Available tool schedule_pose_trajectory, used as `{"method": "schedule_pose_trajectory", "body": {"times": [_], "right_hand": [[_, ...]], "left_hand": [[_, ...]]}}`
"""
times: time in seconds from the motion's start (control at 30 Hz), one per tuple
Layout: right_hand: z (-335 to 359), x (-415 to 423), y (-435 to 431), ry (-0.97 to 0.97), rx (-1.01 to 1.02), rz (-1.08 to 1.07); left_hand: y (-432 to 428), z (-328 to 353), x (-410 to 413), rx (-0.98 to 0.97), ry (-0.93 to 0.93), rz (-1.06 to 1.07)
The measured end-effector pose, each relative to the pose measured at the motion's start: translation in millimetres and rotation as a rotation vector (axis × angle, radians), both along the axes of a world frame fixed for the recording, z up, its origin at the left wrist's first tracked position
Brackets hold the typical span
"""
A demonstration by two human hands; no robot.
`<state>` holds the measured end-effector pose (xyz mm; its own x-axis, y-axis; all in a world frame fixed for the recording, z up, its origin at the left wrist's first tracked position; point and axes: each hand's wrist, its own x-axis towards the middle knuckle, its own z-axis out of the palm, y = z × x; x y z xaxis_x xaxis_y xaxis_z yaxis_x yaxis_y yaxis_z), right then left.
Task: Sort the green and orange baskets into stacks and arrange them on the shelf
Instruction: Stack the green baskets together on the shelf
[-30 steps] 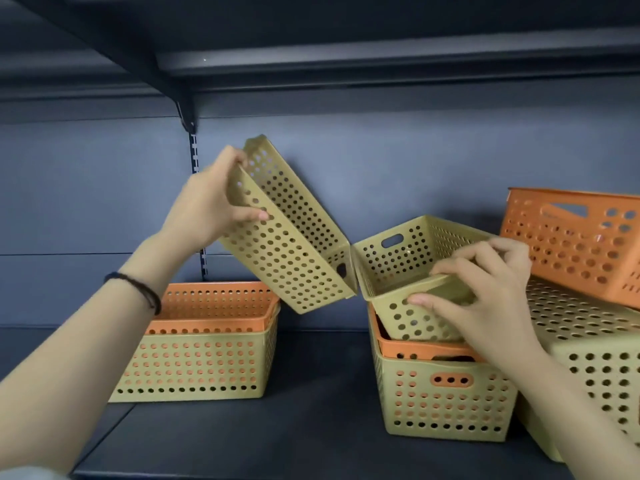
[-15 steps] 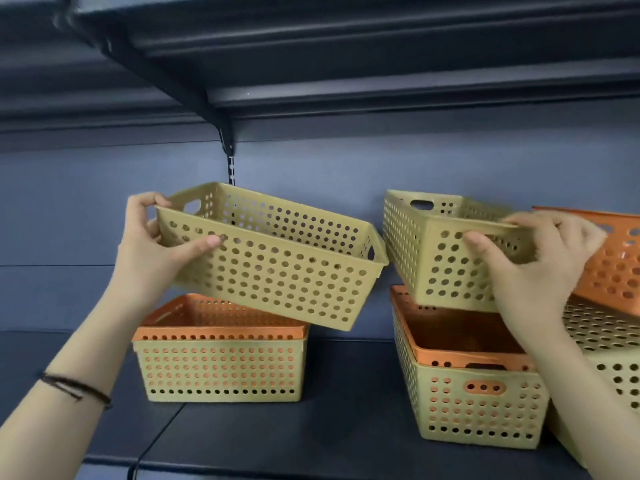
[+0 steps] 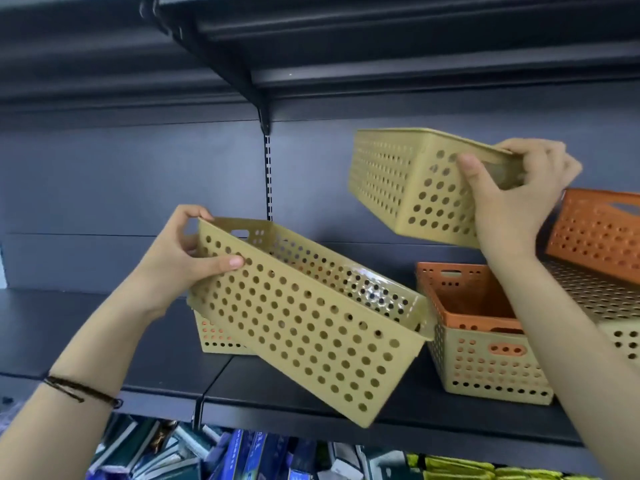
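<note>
My left hand (image 3: pixel 183 258) grips the left end of a green perforated basket (image 3: pixel 311 327), held upright and tilted in front of the shelf. My right hand (image 3: pixel 512 199) holds a second green basket (image 3: pixel 408 181) by its rim, raised higher and to the right, its bottom tipped toward me. On the dark shelf (image 3: pixel 104 341) stands an orange basket nested in a green one (image 3: pixel 485 362). Another nested pair (image 3: pixel 214 337) is mostly hidden behind the basket in my left hand. At the far right an orange basket (image 3: pixel 599 233) rests on an overturned green one (image 3: pixel 609 306).
The upper shelf (image 3: pixel 381 46) hangs low above the raised basket, with a bracket (image 3: pixel 265 123) on the slotted upright. Below the shelf edge lie packaged goods (image 3: pixel 221 452). The back panel is dark blue.
Both baskets came out from the shelf. The right one rose and tipped bottom-forward. The left one dropped lower and nearer to me, covering the left nested pair.
</note>
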<state>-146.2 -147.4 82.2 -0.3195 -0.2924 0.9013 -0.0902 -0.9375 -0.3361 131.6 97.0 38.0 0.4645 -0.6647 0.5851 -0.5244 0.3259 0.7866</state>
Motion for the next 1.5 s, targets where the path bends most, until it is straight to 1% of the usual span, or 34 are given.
{"method": "schedule_pose_trajectory", "body": {"times": [0.13, 0.33, 0.47, 0.53, 0.6, 0.7, 0.8, 0.87, 0.93, 1.07, 1.13, 1.2, 1.27, 1.4, 1.5], "right_hand": [[-4.2, 10.0, 24.2, 0.044, -0.088, 0.103], [-22.6, 1.8, 43.5, 0.09, -0.2, 0.223], [-28.4, 3.1, 45.5, 0.069, -0.254, 0.413], [-36.4, 8.5, 41.7, 0.044, -0.213, 0.499], [-49.2, 14.6, 37.6, 0.029, -0.117, 0.578], [-71.6, 21.6, 31.8, 0.077, 0.005, 0.611], [-91.4, 28.7, 31.3, 0.112, 0.098, 0.676], [-101.3, 32.2, 31.7, 0.122, 0.143, 0.669], [-107.1, 33.4, 36.0, 0.127, 0.114, 0.648], [-112.9, 38.0, 50.1, 0.194, -0.038, 0.59], [-117.1, 40.8, 49.7, 0.218, -0.025, 0.611], [-120.5, 38.9, 45.5, 0.291, 0.016, 0.648], [-125.8, 32.8, 40.0, 0.419, 0.07, 0.67], [-152.3, 14.8, 37.9, 0.638, 0.204, 0.644], [-172.0, 8.4, 45.0, 0.725, 0.301, 0.635]], "left_hand": [[-1.1, -6.2, -7.6, -0.003, 0.046, -0.029], [3.9, -17.6, -2.4, 0.017, 0.197, -0.075], [6.4, -30.1, -0.7, 0.028, 0.22, -0.081], [8.4, -37.7, -3.2, 0.023, 0.212, -0.083], [11.5, -47.8, -5.3, 0.007, 0.203, -0.062], [18.4, -66.6, -5.3, -0.028, 0.208, -0.004], [24.7, -87.1, -4.0, -0.057, 0.255, 0.034], [26.4, -101.7, -5.4, -0.052, 0.28, 0.037], [26.0, -115.2, -9.1, -0.061, 0.303, 0.039], [20.3, -133.9, -12.5, -0.093, 0.352, 0.056], [18.6, -139.2, -12.5, -0.107, 0.366, 0.049], [18.7, -142.4, -12.4, -0.119, 0.37, 0.041], [20.2, -143.1, -12.2, -0.138, 0.368, 0.048], [20.1, -142.9, -14.5, -0.162, 0.343, 0.063], [17.9, -144.2, -16.1, -0.165, 0.307, 0.043]]}}
